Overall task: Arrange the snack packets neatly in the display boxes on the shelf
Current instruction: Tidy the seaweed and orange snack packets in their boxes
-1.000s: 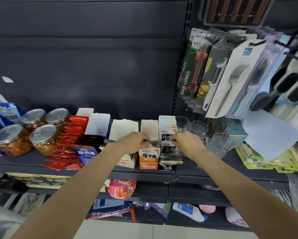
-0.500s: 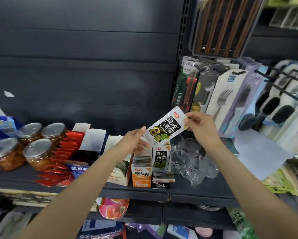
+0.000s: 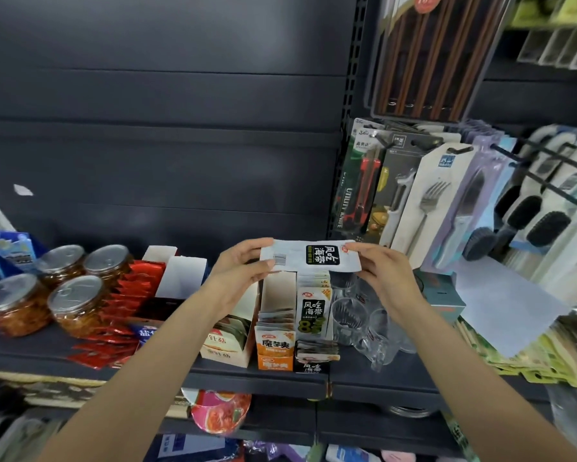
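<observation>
A white snack packet [image 3: 308, 255] with a black label and a barcode is held sideways above the shelf, its back facing me. My left hand [image 3: 238, 271] pinches its left end and my right hand [image 3: 380, 271] pinches its right end. Right below stands the black-and-white display box [image 3: 313, 331] with more of the same packets upright in it. To its left is an orange display box [image 3: 275, 345] holding silver packets, and further left a cream display box [image 3: 228, 345].
Clear glass cups [image 3: 363, 321] crowd the shelf [image 3: 213, 375] right of the boxes. Red sachets [image 3: 120, 315] and jars [image 3: 77, 305] stand at the left. Carded cutlery [image 3: 423, 208] and brushes [image 3: 530, 215] hang at the right. A lower shelf holds a pink bowl [image 3: 220, 411].
Both hands left the display boxes and rose. My right hand lifted out one packet, my left hand took its other end, and it has turned from tilted front-up to level with its back showing.
</observation>
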